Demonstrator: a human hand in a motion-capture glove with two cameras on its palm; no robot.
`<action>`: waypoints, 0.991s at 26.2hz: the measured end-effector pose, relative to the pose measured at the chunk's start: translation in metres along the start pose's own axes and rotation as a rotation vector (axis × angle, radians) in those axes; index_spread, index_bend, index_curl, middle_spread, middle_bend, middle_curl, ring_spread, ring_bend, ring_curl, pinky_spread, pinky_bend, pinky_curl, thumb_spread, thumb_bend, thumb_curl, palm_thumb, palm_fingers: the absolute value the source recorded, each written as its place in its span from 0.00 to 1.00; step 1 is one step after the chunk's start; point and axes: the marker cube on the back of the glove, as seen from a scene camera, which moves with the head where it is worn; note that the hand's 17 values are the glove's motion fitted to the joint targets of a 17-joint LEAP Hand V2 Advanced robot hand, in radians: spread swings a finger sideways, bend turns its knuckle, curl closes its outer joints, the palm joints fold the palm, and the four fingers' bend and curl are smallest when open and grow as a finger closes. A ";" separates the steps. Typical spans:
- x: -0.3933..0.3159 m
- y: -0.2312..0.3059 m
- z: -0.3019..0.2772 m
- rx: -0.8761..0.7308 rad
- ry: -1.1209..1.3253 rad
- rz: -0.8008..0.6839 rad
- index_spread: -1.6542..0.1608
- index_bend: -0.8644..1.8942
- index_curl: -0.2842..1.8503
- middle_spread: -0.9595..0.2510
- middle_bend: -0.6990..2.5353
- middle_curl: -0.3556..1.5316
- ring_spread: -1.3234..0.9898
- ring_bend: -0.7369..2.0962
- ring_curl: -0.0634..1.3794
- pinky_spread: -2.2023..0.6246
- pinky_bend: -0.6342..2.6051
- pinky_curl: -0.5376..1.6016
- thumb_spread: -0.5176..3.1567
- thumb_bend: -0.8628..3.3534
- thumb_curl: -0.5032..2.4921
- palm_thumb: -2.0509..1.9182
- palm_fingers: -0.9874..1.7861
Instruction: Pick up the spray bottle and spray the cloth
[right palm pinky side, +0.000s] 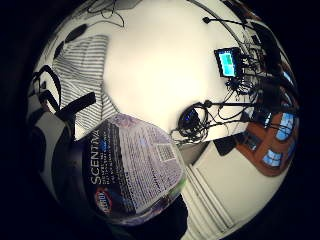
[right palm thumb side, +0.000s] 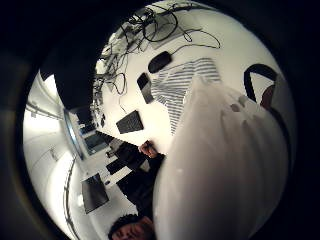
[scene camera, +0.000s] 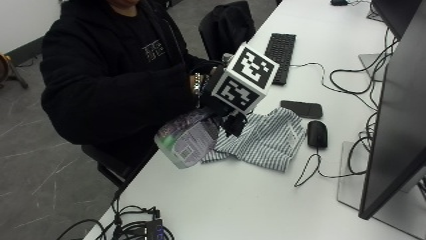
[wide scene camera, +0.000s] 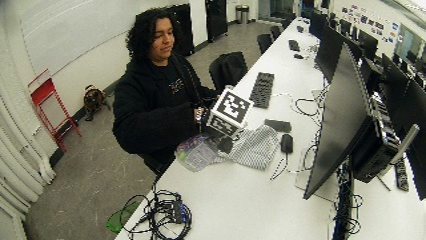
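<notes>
Lettering on the spray bottle (right palm pinky side: 132, 170) read "SCENTIVA" down the dark label beside blocks of small print too fine to make out, with a red-and-blue Clorox badge near the bottle's base. The gloved right hand (scene camera: 223, 112) grasped the bottle, fingers curled round its upper part, and held it tilted above the near edge of the white table (scene camera: 266, 200), its base pointing toward the person's lap. The bottle's pale body (right palm thumb side: 220, 165) filled much of the thumb-side palm view; its contents could not be seen. The striped cloth (scene camera: 266, 137) lay crumpled on the table just beside the bottle. Beyond the cloth lay a black computer mouse (scene camera: 317, 133) and a dark phone (scene camera: 301, 108), with a black keyboard (scene camera: 279, 55) farther along. A monitor (scene camera: 393, 125) stood at the table's far side.
</notes>
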 end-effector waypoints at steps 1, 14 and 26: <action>-0.004 -0.001 0.002 -0.024 0.029 0.004 0.76 0.41 0.38 0.61 0.39 0.46 0.48 0.52 0.38 0.67 0.35 0.45 0.23 0.20 0.40 0.76 0.85; -0.048 -0.042 0.039 -0.233 0.278 0.072 0.76 0.42 0.39 0.61 0.39 0.46 0.47 0.52 0.38 0.67 0.34 0.44 0.22 0.20 0.41 0.76 0.85; -0.035 -0.033 0.112 -0.451 0.473 0.065 0.76 0.42 0.39 0.61 0.38 0.46 0.47 0.52 0.37 0.67 0.34 0.44 0.22 0.20 0.42 0.76 0.85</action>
